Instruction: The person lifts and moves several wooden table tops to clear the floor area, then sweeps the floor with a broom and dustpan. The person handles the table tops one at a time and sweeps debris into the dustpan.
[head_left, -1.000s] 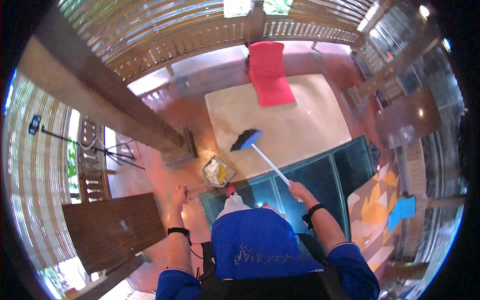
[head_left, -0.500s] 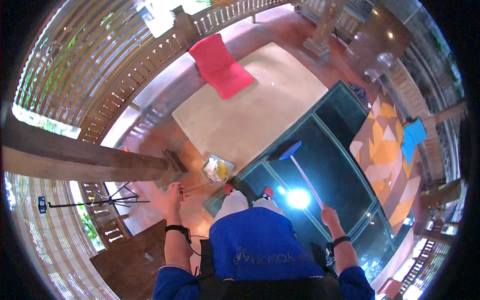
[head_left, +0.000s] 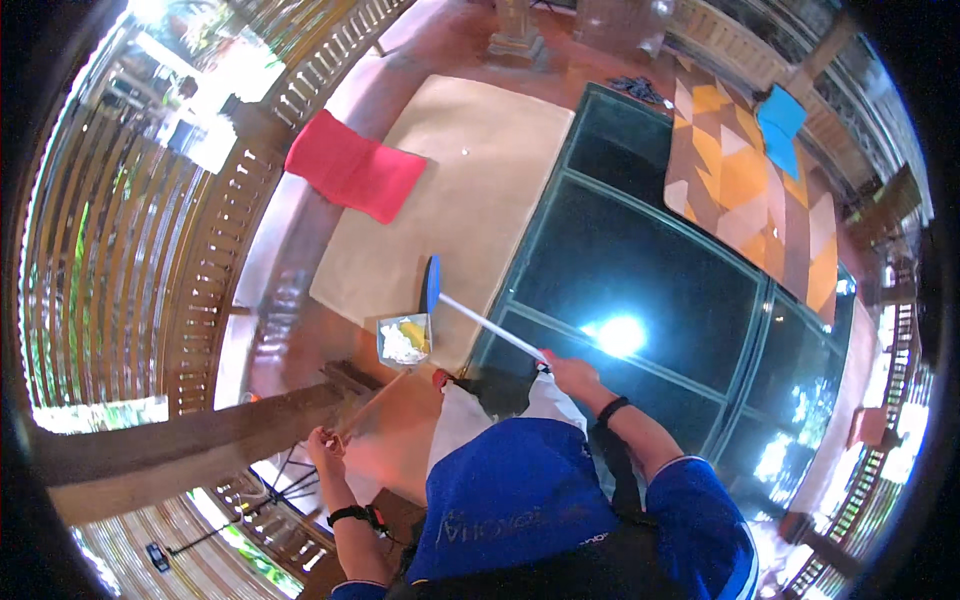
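My right hand [head_left: 573, 377] is closed around the pale handle of a broom [head_left: 490, 325]. Its blue head reaches left to the edge of the beige rug, just beyond a dustpan [head_left: 381, 345]. In that pan lie crumpled white scraps [head_left: 402, 343] and something yellow that I cannot make out. A thin long handle runs from the pan down to my left hand [head_left: 326, 448], whose fingers are curled round its upper end. Both arms are spread apart, with the dustpan on the floor ahead of my feet.
A red floor cushion [head_left: 365, 165] lies partly on the beige rug [head_left: 470, 200]. Dark glass floor panels [head_left: 640, 250] stretch to the right, toward a patterned orange rug [head_left: 735, 170] and a blue cushion [head_left: 782, 125]. A wooden post [head_left: 220, 430] and a tripod [head_left: 270, 490] stand at left.
The broom has swung left from over the glass panels to beside the dustpan, my right hand moving left and forward with it. My view has turned, so the surroundings are shifted.
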